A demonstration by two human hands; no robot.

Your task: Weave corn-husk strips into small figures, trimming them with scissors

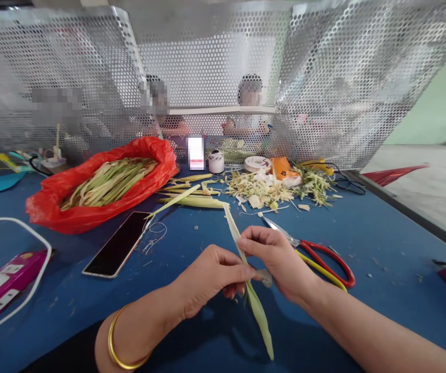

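My left hand (pixel 215 272) pinches a long pale green leaf (pixel 260 316) between thumb and fingers, near its middle. A little higher on the same leaf, my right hand (pixel 271 254) pinches it with thumb and forefinger. The leaf's broader end hangs down towards me, and its narrow end points away over the blue table. A small whitish translucent piece (pixel 264 278) shows between the hands; which hand touches it I cannot tell. Scissors (pixel 297 242) with one red and one yellow handle lie just beyond my right wrist. Several similar leaves (pixel 199 201) lie ahead.
A red plastic bag (pixel 100 215) full of leaf strips stands left. Near it lie a dark phone (pixel 118 247) and a purple power strip (pixel 17 273) with a white cable. Pale trimmings (pixel 252 189), a tape roll (pixel 257 163) and a jar (pixel 216 162) sit before a perforated metal panel (pixel 211 62).
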